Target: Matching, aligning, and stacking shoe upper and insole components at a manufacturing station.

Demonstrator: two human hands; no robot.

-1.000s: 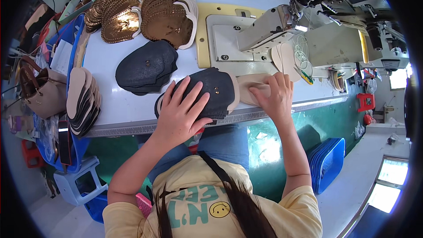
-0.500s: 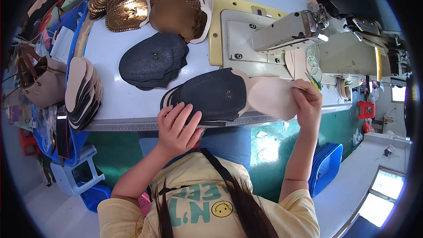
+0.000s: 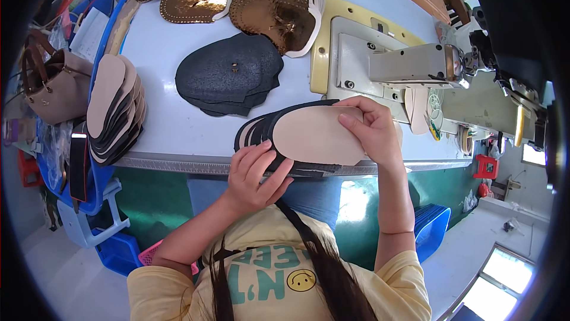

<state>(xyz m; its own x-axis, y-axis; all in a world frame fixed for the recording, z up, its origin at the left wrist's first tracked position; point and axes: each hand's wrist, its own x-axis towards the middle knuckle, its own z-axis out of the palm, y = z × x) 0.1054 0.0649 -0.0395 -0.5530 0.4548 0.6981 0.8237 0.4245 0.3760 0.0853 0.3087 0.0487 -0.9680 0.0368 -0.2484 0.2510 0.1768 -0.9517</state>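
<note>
A smooth beige rounded piece is pinched at its right end between the thumb and fingers of my right hand. It covers most of a stack of black shoe-upper pieces at the table's front edge. My left hand lies at the near left side of that stack, its fingers spread; their tips touch the black pieces close to the beige piece's edge. Behind the stack is another pile of black upper pieces, a small metal fitting on the top one. Piles of bronze-gold pieces lie farther back.
An industrial sewing machine stands at right, with small scissors and white thread beside it. Stacked sole-shaped pieces lie at left, near a handbag in a blue bin. A ruler strip lines the front edge.
My right hand has brought the beige piece leftward over the black stack, hiding the top piece and its fitting. My left hand has shifted slightly right in view, still spread.
</note>
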